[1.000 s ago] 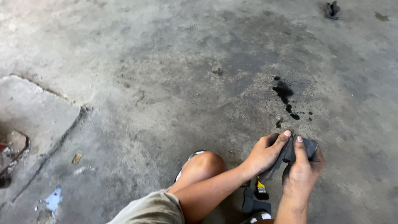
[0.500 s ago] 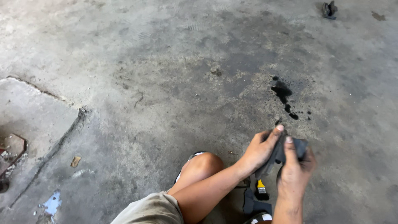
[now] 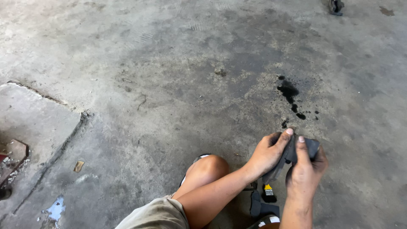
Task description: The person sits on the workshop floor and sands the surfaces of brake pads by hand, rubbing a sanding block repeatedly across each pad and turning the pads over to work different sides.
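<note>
Low at the right of the head view, both my hands grip one dark grey, flat rubbery piece [image 3: 292, 154] above the concrete floor. My left hand [image 3: 268, 154] clasps its left side, thumb stretched along the top edge. My right hand [image 3: 306, 169] holds its right side from underneath, thumb pressed on the front. A strip of the piece hangs down between my wrists. My bare knee [image 3: 205, 169] is bent just left of the hands.
A black oil stain [image 3: 289, 92] marks the floor beyond my hands. A small black and yellow tool [image 3: 268, 193] and a dark part [image 3: 259, 208] lie below them. A raised slab edge [image 3: 63, 127] runs at the left. A dark object [image 3: 335, 6] lies far off.
My hands have shifted slightly on the dark piece, with both thumbs now closer together on its top. The view has drifted a little.
</note>
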Demonstrator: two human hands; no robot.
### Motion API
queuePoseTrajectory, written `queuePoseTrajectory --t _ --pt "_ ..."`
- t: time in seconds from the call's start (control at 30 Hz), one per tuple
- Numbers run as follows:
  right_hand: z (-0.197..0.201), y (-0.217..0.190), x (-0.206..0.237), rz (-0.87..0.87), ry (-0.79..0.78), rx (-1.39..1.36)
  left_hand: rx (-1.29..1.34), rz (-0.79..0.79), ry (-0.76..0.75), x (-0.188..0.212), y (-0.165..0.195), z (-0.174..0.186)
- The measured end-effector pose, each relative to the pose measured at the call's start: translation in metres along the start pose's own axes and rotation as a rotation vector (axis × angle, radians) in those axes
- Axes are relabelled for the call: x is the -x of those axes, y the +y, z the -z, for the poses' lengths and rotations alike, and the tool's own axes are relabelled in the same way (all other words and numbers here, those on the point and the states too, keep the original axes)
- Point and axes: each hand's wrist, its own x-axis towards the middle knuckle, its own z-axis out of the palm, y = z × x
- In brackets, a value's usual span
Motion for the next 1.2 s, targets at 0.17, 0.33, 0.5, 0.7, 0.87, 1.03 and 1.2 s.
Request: queuePoseTrajectory --t 0.17,0.33,0.5,0.7,0.87,1.03,1.2 --pt "0.005 0.003 -0.001 -0.057 0.075 -0.002 -0.008 0.010 -0.013 -0.001 -0.011 -0.002" --pt "0.001 -0.001 -0.010 -0.083 0.040 0.086 0.114 0.086 0.090 -0.017 0.000 -0.012" --pt "0.004 -0.010 -0.016 -0.105 0.072 0.062 0.016 0.019 0.034 -0.012 0.005 -0.016" --pt "-0.009 0.009 -0.005 -0.052 0.006 0.037 0.098 0.050 0.016 -0.016 -0.001 0.010" --pt "-0.014 0.005 -0.021 -0.052 0.029 -0.016 -0.015 0.021 0.032 -0.019 0.009 0.007" --pt "-0.015 0.005 -0.020 -0.093 0.018 -0.017 0.144 0.108 -0.015 -0.022 0.011 0.008" --pt "-0.017 0.006 -0.030 -0.057 0.029 -0.057 -0.025 -0.009 -0.012 -0.029 0.012 0.008"
